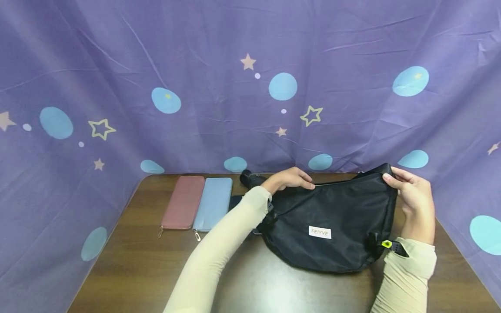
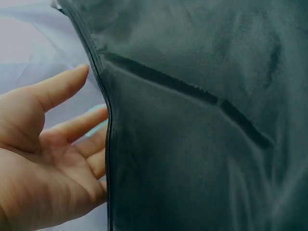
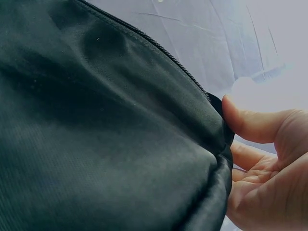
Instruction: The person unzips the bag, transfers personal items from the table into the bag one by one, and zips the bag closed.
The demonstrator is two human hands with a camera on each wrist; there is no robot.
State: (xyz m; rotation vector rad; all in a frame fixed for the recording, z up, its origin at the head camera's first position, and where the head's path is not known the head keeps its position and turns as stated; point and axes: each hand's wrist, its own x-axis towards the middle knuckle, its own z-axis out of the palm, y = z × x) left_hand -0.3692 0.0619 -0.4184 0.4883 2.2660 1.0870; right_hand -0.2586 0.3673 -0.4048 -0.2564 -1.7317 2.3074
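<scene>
A black shoulder bag [image 1: 340, 208] with a white label reading FEIYVE stands tilted on the table. My right hand [image 1: 416, 198] pinches its upper right corner, thumb in front and fingers behind, as the right wrist view also shows on the bag's corner [image 3: 211, 187]. My left hand [image 1: 289, 178] is at the upper left edge. In the left wrist view, the thumb of the left hand [image 2: 57, 159] is spread apart from the zippered edge [image 2: 109, 139], and the fingertips pass behind it. The bag's inside is hidden.
Left of the bag, a pink wallet [image 1: 184, 202] and a light blue wallet [image 1: 213, 202] lie side by side on the brown wooden table [image 1: 148, 269]. Part of a black strap [image 1: 250, 178] shows behind the left wrist. A purple patterned curtain [image 1: 219, 87] surrounds the table.
</scene>
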